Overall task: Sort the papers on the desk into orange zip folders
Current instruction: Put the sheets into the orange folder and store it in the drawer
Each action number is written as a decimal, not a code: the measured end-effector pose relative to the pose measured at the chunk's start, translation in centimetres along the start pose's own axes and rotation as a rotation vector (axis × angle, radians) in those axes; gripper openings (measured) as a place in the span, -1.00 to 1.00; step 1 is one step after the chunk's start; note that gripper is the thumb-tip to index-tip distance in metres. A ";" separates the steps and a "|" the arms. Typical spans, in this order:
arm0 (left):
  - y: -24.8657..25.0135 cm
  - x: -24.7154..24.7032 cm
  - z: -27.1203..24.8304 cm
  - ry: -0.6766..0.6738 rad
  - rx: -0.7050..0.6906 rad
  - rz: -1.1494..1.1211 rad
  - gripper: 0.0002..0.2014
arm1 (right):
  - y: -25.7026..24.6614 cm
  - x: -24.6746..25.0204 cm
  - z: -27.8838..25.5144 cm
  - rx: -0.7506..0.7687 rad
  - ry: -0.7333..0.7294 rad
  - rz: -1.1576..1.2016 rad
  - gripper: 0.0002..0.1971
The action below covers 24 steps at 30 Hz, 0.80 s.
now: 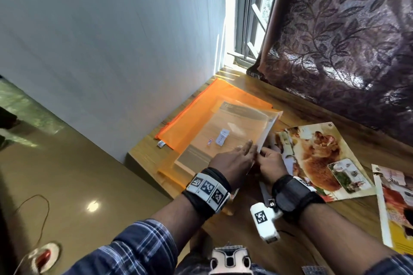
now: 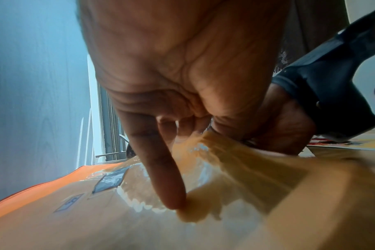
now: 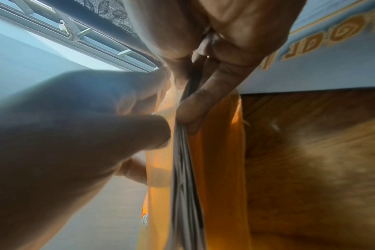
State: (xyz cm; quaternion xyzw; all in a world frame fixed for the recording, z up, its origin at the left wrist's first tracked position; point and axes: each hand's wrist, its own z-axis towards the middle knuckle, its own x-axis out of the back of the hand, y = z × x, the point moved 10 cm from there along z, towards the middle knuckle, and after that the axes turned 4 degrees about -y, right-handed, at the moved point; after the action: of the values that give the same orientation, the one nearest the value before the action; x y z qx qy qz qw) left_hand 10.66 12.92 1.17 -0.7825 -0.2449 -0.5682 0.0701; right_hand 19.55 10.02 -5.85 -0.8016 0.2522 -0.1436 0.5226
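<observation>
- While the top orange zip folder (image 1: 220, 128) lies on the wooden desk (image 1: 297, 114) by the wall, both hands work at its open right-hand edge, so the step in hand looks like feeding a sheaf of papers into it.
- From the head view, the left hand (image 1: 232, 161) rests on the folder's near corner; the left wrist view shows its fingers (image 2: 163, 177) pressing and bunching the translucent cover, thumb side seemingly pinching the upper flap.
- Just beside it, the right hand (image 1: 271, 162) pinches the papers (image 3: 185, 177) at the mouth; the right wrist view shows their printed edges held between orange layers, only partly in.
- A second orange folder (image 1: 201, 100) lies underneath, nearer the window.
- Still unsorted on the desk: a large picture page of a chicken (image 1: 317, 158) touching the right hand, and another printed sheet (image 1: 393, 205) further right.
- Next, I reckon the sheaf must slide fully inside while the left hand keeps the mouth apart; the zip then needs closing.
</observation>
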 end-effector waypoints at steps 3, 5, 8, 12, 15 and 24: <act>0.3 0.3 -0.3 0.014 -0.027 -0.016 -0.38 | 0.1 -0.5 0.7 0.001 -0.004 -0.005 -0.84; 0.4 0.3 -0.4 0.022 -0.039 -0.034 -0.37 | -0.2 -0.9 0.5 -0.014 -0.013 -0.004 -0.76; 0.7 0.1 -0.3 0.005 -0.061 -0.036 -0.29 | -0.1 -1.5 0.6 -0.080 -0.017 -0.030 -0.72; 0.7 -0.3 -0.2 0.010 -0.072 -0.020 -0.16 | 0.0 -2.0 0.9 -0.138 -0.051 -0.008 -0.74; 0.7 0.1 -0.7 0.042 -0.078 -0.012 -0.24 | 0.0 -1.1 0.5 -0.113 -0.027 -0.006 -0.81; -0.1 -2.0 -2.3 -0.029 -0.021 -0.016 -0.13 | 0.5 1.4 -1.4 -0.173 0.082 -0.028 -0.80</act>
State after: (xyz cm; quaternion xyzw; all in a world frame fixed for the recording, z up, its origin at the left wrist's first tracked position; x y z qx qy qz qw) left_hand 8.17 11.46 0.15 -0.7893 -0.2460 -0.5600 0.0540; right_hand 19.90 7.97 -5.79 -0.8406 0.2736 -0.1612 0.4389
